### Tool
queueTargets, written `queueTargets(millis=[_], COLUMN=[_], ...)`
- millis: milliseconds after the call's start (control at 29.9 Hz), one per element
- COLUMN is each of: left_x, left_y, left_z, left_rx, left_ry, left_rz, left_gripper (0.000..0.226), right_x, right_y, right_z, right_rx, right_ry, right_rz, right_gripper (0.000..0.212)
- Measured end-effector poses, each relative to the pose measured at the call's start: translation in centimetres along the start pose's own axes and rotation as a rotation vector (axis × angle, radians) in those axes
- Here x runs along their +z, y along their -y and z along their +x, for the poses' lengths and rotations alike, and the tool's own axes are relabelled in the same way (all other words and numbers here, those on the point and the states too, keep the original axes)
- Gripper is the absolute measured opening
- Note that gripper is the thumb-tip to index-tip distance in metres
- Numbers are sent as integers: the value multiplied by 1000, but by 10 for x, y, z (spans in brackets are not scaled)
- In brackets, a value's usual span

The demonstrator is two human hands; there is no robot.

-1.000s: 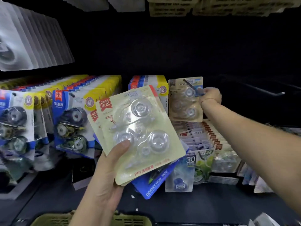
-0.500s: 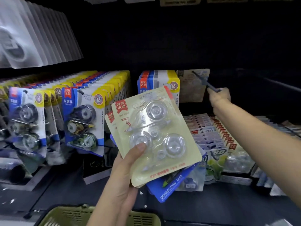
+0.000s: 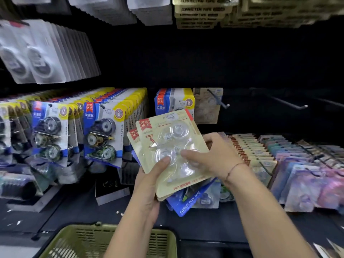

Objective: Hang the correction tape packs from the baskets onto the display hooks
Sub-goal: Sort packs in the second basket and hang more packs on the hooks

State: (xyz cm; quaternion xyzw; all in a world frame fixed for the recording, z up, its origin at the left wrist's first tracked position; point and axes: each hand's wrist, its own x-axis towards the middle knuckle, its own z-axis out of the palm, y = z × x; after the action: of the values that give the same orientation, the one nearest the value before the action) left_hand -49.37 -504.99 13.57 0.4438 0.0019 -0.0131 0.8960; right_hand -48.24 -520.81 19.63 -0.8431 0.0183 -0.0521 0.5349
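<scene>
— Packs of correction tape, blue and yellow, hang in tight rows on the left side of the wall. What do you see below them?

— Low in front is a green basket; I see only its rim and slotted wall.

— And the hands?

— The left hand grips a small stack of cream packs from below, thumb pressed on the clear plastic bubble of the front one. Under the cream ones there is a blue pack with the words "CORRECTION TAPE".

— Is the right hand on it too?

— Yes. The right hand is closed on the right edge of the front cream pack, thumb across its face, other fingers behind.

— Anything on the hooks?

— Behind the stack, one cream pack hangs on a hook. Right of it, a bare hook sticks out. Lower right, more packs lie in rows.
</scene>
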Motion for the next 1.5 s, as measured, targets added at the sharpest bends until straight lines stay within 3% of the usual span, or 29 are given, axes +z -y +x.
queueTargets(millis=[134, 334, 568, 668, 869, 1102, 1336, 1503], left_x=[0, -11, -12, -16, -20, -18, -7, -5], left_y=[0, -9, -9, -15, -28, -31, -23, -16], left_z=[-7, -8, -10, -10, -11, -19, -17, -6], left_rx=[24, 55, 51, 73, 131, 120, 35, -26], left_ry=[-11, -81, -223, -278, -330, -350, -301, -280], left_rz=[25, 74, 40, 41, 53, 34, 16, -2], left_gripper=[69, 51, 37, 31, 32, 30, 24, 24], right_x=[2, -5, -18, -32, -38, -37, -43, -54], right_y=[-16, -31, -34, -42, -53, -65, -78, -77], right_z=[-6, -4, 0, 1, 5, 46, 145, 207], right_rx=[33, 72, -19, -37, -22, -35, 121, 166], right_ry=[-29, -77, -400, -497, -494, -533, -465, -420], right_rz=[123, 483, 610, 563, 478, 282, -283, -374], right_gripper=[55, 54, 36, 33, 15, 27, 53, 71])
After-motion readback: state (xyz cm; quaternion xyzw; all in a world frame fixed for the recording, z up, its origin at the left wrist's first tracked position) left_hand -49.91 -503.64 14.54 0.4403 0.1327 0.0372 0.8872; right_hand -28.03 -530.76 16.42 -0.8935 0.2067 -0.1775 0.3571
